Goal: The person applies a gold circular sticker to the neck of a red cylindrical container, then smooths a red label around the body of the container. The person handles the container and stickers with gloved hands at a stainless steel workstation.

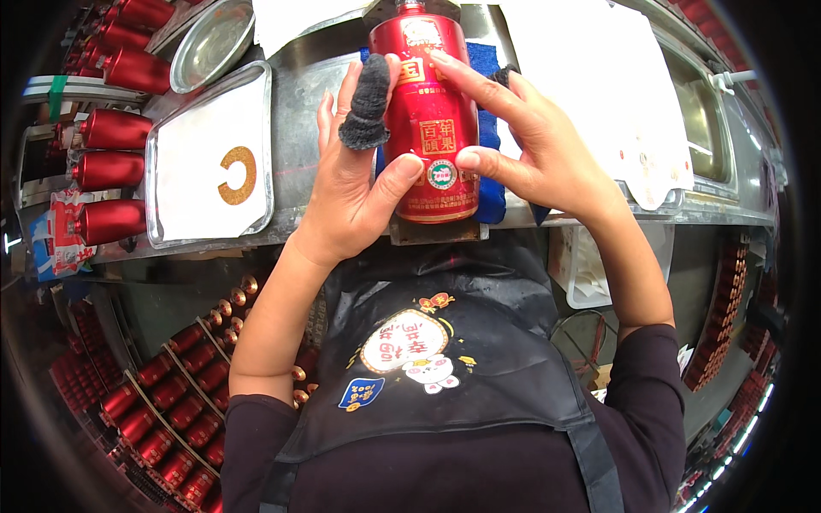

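A glossy red bottle (432, 128) with gold print and a small round green-and-white mark lies on a blue cloth (489, 141), its neck away from me. My left hand (351, 184) is along its left side, thumb pressed on the lower front. The index finger wears a black knit finger cover (369, 103). From the other side, my right hand (534, 141) holds the bottle with its thumb near the round mark and its index fingertip higher up. Another black finger cover shows partly behind that index finger. The remaining right fingers are mostly hidden.
To the left, a tray (265, 184) holds white backing and a gold C-shaped piece (237, 176); a metal bowl (212, 47) sits beyond it. Several red bottles (115, 128) stand farther left. White sheets (590, 77) cover the right side, beside a metal sink (710, 128). Crated bottles (171, 415) stand lower left.
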The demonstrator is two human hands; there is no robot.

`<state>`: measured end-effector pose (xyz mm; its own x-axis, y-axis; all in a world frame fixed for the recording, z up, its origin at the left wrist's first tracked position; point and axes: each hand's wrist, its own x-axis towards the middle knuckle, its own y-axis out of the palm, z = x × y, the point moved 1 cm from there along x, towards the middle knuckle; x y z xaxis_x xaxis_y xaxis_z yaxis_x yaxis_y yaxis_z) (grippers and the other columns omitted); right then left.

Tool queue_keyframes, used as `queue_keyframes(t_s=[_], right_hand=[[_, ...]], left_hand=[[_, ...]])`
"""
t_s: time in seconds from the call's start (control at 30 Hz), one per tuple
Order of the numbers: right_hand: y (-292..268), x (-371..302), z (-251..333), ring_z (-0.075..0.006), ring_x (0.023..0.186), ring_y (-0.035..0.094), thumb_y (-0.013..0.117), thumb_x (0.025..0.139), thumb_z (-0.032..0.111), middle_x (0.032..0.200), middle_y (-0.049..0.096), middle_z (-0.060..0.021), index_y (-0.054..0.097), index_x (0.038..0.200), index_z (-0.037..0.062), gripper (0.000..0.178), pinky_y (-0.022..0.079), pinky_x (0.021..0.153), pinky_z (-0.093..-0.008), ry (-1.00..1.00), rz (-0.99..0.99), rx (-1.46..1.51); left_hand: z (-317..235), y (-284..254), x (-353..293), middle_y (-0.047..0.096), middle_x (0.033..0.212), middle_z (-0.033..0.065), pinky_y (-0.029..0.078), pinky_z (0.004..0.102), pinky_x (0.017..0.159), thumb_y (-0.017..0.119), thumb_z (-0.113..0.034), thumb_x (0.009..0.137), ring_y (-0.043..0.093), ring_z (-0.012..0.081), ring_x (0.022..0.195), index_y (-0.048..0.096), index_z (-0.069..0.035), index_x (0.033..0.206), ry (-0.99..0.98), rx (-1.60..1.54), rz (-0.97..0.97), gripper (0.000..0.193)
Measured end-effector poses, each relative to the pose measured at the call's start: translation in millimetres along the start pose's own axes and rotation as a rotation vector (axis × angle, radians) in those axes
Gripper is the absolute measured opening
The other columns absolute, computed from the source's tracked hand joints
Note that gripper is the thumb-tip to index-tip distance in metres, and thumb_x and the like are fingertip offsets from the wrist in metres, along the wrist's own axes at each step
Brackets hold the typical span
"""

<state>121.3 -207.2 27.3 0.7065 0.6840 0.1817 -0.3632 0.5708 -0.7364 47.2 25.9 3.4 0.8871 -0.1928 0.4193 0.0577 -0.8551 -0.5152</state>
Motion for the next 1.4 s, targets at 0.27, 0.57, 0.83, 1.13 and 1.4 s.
queue_keyframes(t_s=[0.27,0.57,0.83,1.13,1.4], right_hand=[[1.8,0.9,3.6,-0.0270,0.075,0.051,0.068,0.087,0.060,0.087,0.045,-0.0122,0.038,0.155,0.0443,0.075,0.045,0.070,-0.0394,0.049,0.015,-0.023],[5.7,-2.8,-8.2,-0.0169,0.073,0.041,0.074,0.084,0.055,0.090,0.052,-0.0061,0.041,0.156,0.0248,0.085,0.035,0.064,-0.0325,-0.002,-0.049,0.117],[7.2,-6.4,-13.4,-0.0135,0.070,0.039,0.077,0.080,0.058,0.093,0.055,-0.0042,0.038,0.158,0.0239,0.094,0.034,0.059,-0.0291,-0.016,0.005,0.071],[1.9,-4.9,-7.6,-0.0144,0.069,0.040,0.083,0.075,0.054,0.100,0.059,-0.0069,0.037,0.158,0.0208,0.101,0.036,0.059,-0.0296,-0.025,0.063,0.147],[-10.2,0.3,10.9,-0.0256,0.084,0.050,0.084,0.075,0.048,0.111,0.062,-0.0132,0.039,0.157,0.0174,0.099,0.044,0.078,-0.0378,0.077,0.156,0.088]], left_hand=[[-0.7,4.6,3.2,0.039,0.160,0.0109,0.000,0.0642,0.118,0.063,-0.033,0.096,0.021,0.0361,0.153,0.035,-0.010,0.156,-0.015,0.032,0.004,0.070],[3.5,2.0,-1.5,0.036,0.162,0.0124,-0.002,0.0624,0.118,0.065,-0.032,0.094,0.024,0.0351,0.153,0.030,-0.011,0.158,0.024,-0.017,-0.004,0.076],[4.1,2.9,-5.1,0.033,0.163,0.0144,-0.002,0.0633,0.118,0.066,-0.035,0.093,0.024,0.0352,0.152,0.027,-0.010,0.159,-0.014,-0.046,0.043,0.080],[1.9,0.0,-7.7,0.034,0.162,0.0157,0.001,0.0621,0.119,0.069,-0.039,0.090,0.021,0.0375,0.153,0.028,-0.008,0.159,-0.024,-0.002,0.053,0.085],[-6.3,-3.7,-2.7,0.035,0.161,0.0168,0.001,0.0635,0.118,0.067,-0.038,0.091,0.019,0.0409,0.153,0.030,-0.009,0.158,-0.004,0.026,0.033,0.081]])
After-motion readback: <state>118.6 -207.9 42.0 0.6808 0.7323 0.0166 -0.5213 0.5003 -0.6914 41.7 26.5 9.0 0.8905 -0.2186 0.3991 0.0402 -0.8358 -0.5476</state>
